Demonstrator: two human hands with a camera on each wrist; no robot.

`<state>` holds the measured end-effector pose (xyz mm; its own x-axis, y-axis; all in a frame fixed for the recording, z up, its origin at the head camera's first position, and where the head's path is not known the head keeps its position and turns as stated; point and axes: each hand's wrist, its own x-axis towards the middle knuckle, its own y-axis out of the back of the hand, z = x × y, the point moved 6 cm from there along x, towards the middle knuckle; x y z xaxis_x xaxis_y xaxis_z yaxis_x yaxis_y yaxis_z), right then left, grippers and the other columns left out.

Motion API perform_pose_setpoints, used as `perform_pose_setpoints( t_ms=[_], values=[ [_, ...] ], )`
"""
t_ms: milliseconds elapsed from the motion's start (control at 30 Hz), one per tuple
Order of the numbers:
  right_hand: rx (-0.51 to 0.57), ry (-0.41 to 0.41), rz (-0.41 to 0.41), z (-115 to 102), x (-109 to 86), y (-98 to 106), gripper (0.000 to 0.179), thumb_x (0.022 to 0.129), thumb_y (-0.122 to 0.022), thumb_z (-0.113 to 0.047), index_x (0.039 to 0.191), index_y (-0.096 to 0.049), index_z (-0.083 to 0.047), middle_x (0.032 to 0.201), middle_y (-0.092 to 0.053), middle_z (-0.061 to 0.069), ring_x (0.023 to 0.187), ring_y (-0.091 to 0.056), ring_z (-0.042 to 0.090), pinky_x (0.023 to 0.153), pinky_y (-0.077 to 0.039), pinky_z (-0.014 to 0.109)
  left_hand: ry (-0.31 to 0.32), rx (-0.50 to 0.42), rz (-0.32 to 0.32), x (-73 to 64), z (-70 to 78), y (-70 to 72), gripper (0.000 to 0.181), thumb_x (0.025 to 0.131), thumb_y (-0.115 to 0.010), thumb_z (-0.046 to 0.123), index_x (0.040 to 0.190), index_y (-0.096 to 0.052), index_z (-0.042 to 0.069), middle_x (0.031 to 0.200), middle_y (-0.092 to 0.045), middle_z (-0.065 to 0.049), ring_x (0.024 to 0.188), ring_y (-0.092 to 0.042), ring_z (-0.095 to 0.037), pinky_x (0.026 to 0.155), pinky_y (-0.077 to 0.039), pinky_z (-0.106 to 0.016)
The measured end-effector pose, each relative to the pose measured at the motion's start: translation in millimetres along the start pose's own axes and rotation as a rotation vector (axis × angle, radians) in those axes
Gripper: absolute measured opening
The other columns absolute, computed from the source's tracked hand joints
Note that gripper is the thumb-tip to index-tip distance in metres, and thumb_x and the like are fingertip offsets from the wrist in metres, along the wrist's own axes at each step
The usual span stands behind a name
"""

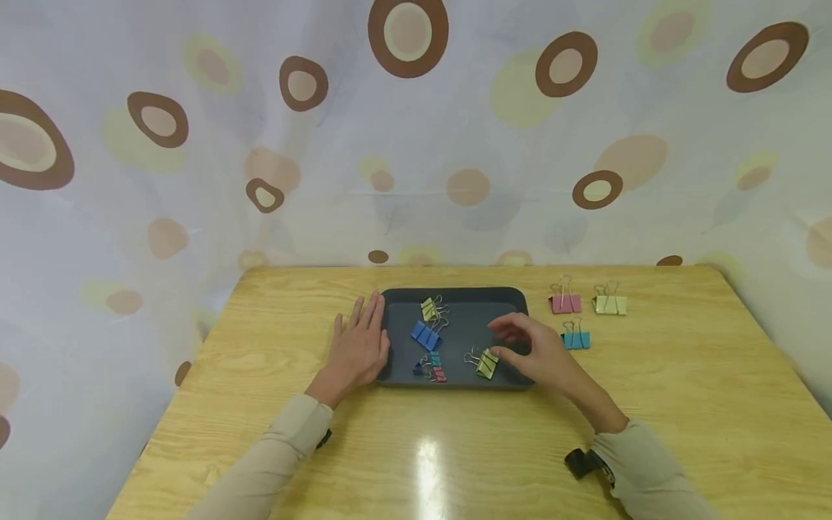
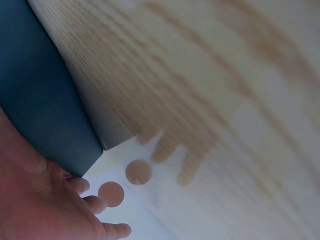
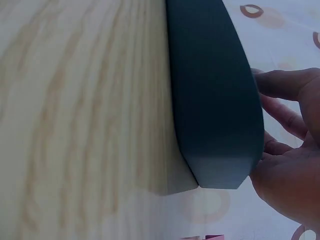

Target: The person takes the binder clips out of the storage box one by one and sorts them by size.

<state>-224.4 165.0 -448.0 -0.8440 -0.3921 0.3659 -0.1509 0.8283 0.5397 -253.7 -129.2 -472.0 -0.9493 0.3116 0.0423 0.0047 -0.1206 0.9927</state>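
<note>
A dark grey tray (image 1: 455, 295) lies on the table with several binder clips in it. My left hand (image 1: 354, 350) rests along the tray's left edge, its fingers straight; the left wrist view shows this hand (image 2: 40, 200) beside the tray wall (image 2: 50, 100). Over the tray's right side is my right hand (image 1: 536, 350), fingers bent and apart from the thumb. Its thumb tip is right at a yellow-green binder clip (image 1: 486, 365). Farther left in the tray are another yellow-green clip (image 1: 429, 309), a blue clip (image 1: 425, 336) and small clips, one of them pink (image 1: 439, 374).
Right of the tray, a pink clip (image 1: 565, 303), a pale yellow clip (image 1: 611, 305) and a light blue clip (image 1: 576, 339) sit on the wooden table (image 1: 682, 375). Behind the table hangs a patterned curtain (image 1: 442, 130).
</note>
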Motion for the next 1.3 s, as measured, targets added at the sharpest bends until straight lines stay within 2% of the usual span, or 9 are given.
perform_pose_setpoints(
  t_ms=[167,367,567,867,1100,1300],
  values=[
    [-0.116,0.037,-0.033,-4,1.2,-5,0.036,0.085,-0.082,0.0,0.118,-0.068,0.002,0.11,-0.069,0.016,0.097,-0.068,0.031,0.084,-0.057,0.046,0.004,-0.01,-0.005,-1.2,0.1,-1.1,0.063,0.11,-0.032,0.027,0.165,-0.011,0.005,0.172,-0.01,-0.01,0.157,-0.013,-0.035,0.117,-0.018,-0.068],
    [-0.24,-0.001,-0.137,-4,2.5,-16,0.04,0.086,-0.083,-0.007,0.123,-0.068,0.0,0.114,-0.07,0.011,0.102,-0.067,0.027,0.086,-0.055,0.046,0.017,-0.017,0.008,-2.2,-3.0,-1.6,0.063,0.11,-0.033,0.028,0.165,-0.012,0.004,0.172,-0.011,-0.011,0.157,-0.013,-0.035,0.117,-0.019,-0.068],
    [-0.341,-0.016,-0.17,-7,1.4,-24,0.039,0.086,-0.085,-0.015,0.121,-0.07,-0.006,0.112,-0.07,0.005,0.101,-0.066,0.025,0.086,-0.054,0.047,0.017,-0.029,0.006,-2.9,-2.7,-0.4,0.063,0.111,-0.033,0.027,0.165,-0.01,0.005,0.172,-0.01,-0.009,0.157,-0.013,-0.034,0.118,-0.018,-0.067],
    [-0.386,-0.017,-0.198,-9,0.5,-28,0.03,0.085,-0.086,-0.02,0.111,-0.075,-0.011,0.106,-0.071,0.001,0.087,-0.062,0.018,0.076,-0.048,0.041,0.015,-0.017,0.003,-0.4,-2.2,-1.1,0.064,0.11,-0.032,0.028,0.166,-0.01,0.006,0.172,-0.009,-0.009,0.157,-0.013,-0.034,0.118,-0.018,-0.067],
    [-0.393,-0.028,-0.193,-10,-1.2,-28,0.027,0.084,-0.086,-0.019,0.108,-0.076,-0.013,0.107,-0.07,0.001,0.085,-0.062,0.018,0.078,-0.045,0.042,0.01,-0.015,0.001,0.3,-1.4,-2.6,0.063,0.11,-0.032,0.028,0.165,-0.01,0.005,0.172,-0.01,-0.01,0.157,-0.013,-0.034,0.118,-0.018,-0.067],
    [-0.343,-0.034,-0.152,-10,-2.6,-28,0.026,0.083,-0.086,-0.012,0.107,-0.076,-0.012,0.108,-0.07,0.001,0.088,-0.064,0.02,0.078,-0.05,0.042,0.007,-0.016,-0.004,-1.1,-0.8,-2.1,0.063,0.111,-0.032,0.028,0.165,-0.01,0.005,0.172,-0.011,-0.01,0.156,-0.014,-0.034,0.117,-0.019,-0.067]
  ],
)
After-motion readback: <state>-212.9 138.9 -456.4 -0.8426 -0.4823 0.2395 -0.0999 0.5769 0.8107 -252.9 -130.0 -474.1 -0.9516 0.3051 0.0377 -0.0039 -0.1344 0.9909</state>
